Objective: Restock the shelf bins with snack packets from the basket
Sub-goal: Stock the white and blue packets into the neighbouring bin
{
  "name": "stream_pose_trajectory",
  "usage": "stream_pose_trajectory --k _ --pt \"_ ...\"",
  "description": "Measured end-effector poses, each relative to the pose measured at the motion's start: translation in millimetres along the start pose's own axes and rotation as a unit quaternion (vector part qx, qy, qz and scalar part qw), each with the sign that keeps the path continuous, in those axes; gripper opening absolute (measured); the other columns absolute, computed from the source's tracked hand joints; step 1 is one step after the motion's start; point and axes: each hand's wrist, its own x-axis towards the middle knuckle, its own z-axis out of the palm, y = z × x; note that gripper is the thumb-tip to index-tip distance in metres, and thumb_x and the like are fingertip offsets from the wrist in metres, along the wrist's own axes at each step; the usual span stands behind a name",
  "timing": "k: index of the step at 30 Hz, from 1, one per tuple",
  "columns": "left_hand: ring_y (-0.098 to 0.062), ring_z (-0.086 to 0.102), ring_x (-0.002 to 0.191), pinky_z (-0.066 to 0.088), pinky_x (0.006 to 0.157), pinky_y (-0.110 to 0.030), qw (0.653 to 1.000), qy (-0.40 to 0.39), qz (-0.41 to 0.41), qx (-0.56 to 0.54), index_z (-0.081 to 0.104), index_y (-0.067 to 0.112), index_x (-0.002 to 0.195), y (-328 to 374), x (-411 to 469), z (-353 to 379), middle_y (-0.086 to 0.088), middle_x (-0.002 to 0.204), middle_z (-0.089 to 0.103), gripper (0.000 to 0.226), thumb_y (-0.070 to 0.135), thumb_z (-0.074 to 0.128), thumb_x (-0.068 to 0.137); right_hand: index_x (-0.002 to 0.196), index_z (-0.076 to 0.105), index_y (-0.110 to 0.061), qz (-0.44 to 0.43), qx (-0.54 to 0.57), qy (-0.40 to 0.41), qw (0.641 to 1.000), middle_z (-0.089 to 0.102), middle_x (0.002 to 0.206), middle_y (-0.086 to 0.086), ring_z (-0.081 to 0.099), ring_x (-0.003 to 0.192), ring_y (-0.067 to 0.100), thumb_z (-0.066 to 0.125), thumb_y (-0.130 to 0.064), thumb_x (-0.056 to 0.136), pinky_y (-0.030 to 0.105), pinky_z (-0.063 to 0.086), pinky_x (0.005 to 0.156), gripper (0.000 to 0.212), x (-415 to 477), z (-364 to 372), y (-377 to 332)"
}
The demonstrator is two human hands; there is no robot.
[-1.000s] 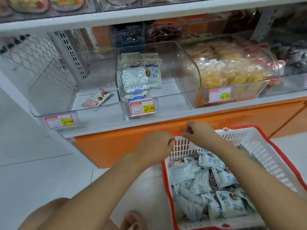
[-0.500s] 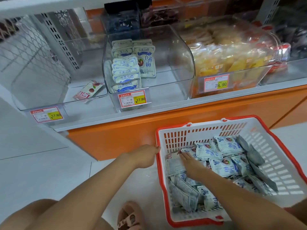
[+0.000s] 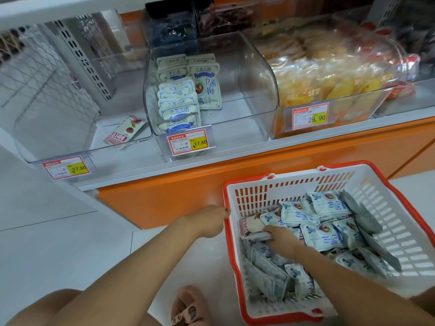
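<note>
A white basket with a red rim (image 3: 277, 184) stands on the floor at the lower right, filled with several white-and-blue snack packets (image 3: 322, 234). My left hand (image 3: 207, 222) grips the basket's left rim. My right hand (image 3: 280, 238) is inside the basket, its fingers closed on a packet with a red-and-white end (image 3: 250, 225) at the left side of the pile. On the shelf above, the middle clear bin (image 3: 247, 74) holds a row of the same white-and-blue packets (image 3: 179, 104) along its left side. The left clear bin (image 3: 70, 147) holds one red-and-white packet (image 3: 124, 132).
A clear bin of yellow packets (image 3: 329, 74) fills the shelf's right side. Price tags (image 3: 188, 143) hang on the bin fronts. An orange base panel (image 3: 164, 196) runs under the shelf. My sandalled foot (image 3: 188, 307) rests on the white tiled floor beside the basket.
Both hands have come down from the basket's far rim. The left went to the left rim and stayed; the right went into the packets and now holds one at the left.
</note>
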Motion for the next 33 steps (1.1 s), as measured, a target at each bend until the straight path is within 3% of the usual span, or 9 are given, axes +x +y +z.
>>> stream_pose_trajectory --k 2,4,7,11,15,20,24,27,33 --pt "-0.022 0.047 0.126 0.039 0.105 -0.028 1.0 0.009 -0.004 -0.025 0.034 0.019 0.147 -1 0 -3 0.0 0.147 0.042 0.053 0.0 0.031 0.098 0.111 0.06 -0.005 0.066 0.237 -0.004 0.969 0.066 0.091 0.008 0.063 0.08 0.022 0.062 -0.018 0.09 0.022 0.049 0.063 0.025 -6 -16 -6" --pt "-0.021 0.054 0.115 0.044 0.097 -0.027 0.999 0.023 -0.015 -0.028 0.049 0.018 0.138 -3 -2 -6 0.0 0.135 0.054 0.046 0.002 0.035 0.097 0.113 0.059 0.004 0.078 0.487 -0.053 0.868 0.066 0.096 0.013 0.066 0.087 0.03 0.066 -0.016 0.089 0.027 0.056 0.069 0.032 -18 -37 -14" --pt "-0.017 0.057 0.083 0.043 0.07 -0.023 0.994 0.099 -0.015 -0.03 0.068 0.007 0.102 1 -12 -19 -0.008 0.099 0.067 0.026 0.012 0.043 0.097 0.117 0.06 0.002 -0.005 0.589 -0.094 0.803 0.061 0.11 0.017 0.062 0.091 0.032 0.071 -0.03 0.082 0.036 0.052 0.084 0.049 -39 -73 -34" --pt "-0.018 0.058 0.072 0.047 0.067 -0.034 0.966 0.258 0.012 -0.002 0.068 0.01 0.083 13 -44 -55 -0.004 0.079 0.067 0.032 0.03 0.047 0.097 0.114 0.065 -0.002 -0.109 0.576 -0.087 0.806 0.065 0.117 0.021 0.061 0.104 0.031 0.068 -0.042 0.082 0.039 0.048 0.093 0.052 -77 -121 -79" --pt "-0.015 0.051 0.061 0.04 0.059 -0.032 0.91 0.412 0.035 -0.027 0.062 0.012 0.073 18 -82 -88 0.002 0.063 0.058 0.035 0.035 0.049 0.096 0.106 0.067 -0.007 -0.181 0.534 -0.02 0.825 0.072 0.106 0.011 0.069 0.098 0.021 0.057 -0.035 0.088 0.027 0.056 0.083 0.034 -110 -164 -122" --pt "-0.019 0.062 0.073 0.05 0.068 -0.036 0.814 0.567 0.051 -0.12 0.067 0.015 0.081 8 -108 -117 0.001 0.077 0.068 0.027 0.033 0.05 0.093 0.111 0.065 -0.007 -0.236 0.497 0.078 0.831 0.072 0.106 0.008 0.07 0.095 0.019 0.06 -0.027 0.084 0.025 0.055 0.077 0.034 -120 -213 -167" --pt "-0.015 0.062 0.098 0.043 0.085 -0.023 0.777 0.612 -0.008 -0.151 0.067 0.017 0.118 -8 -110 -128 -0.002 0.115 0.068 0.027 0.02 0.053 0.095 0.11 0.066 -0.011 -0.212 0.449 0.205 0.843 0.072 0.1 0.002 0.07 0.076 0.007 0.06 -0.014 0.092 0.019 0.053 0.06 0.019 -88 -251 -205" --pt "-0.019 0.057 0.115 0.039 0.096 -0.023 0.772 0.611 -0.037 -0.172 0.054 0.016 0.134 -19 -109 -132 -0.006 0.132 0.058 0.039 0.019 0.051 0.096 0.104 0.069 -0.011 -0.167 0.426 0.295 0.839 0.072 0.102 0.01 0.07 0.087 0.02 0.066 -0.012 0.087 0.036 0.058 0.076 0.017 -40 -271 -228" --pt "-0.016 0.041 0.134 0.024 0.105 -0.014 0.764 0.62 -0.031 -0.179 0.045 0.01 0.14 -33 -102 -139 -0.005 0.145 0.043 0.044 0.012 0.049 0.096 0.109 0.067 0.0 -0.047 0.329 0.242 0.911 0.068 0.107 0.015 0.063 0.091 0.025 0.076 -0.019 0.078 0.036 0.051 0.085 0.038 42 -286 -255"
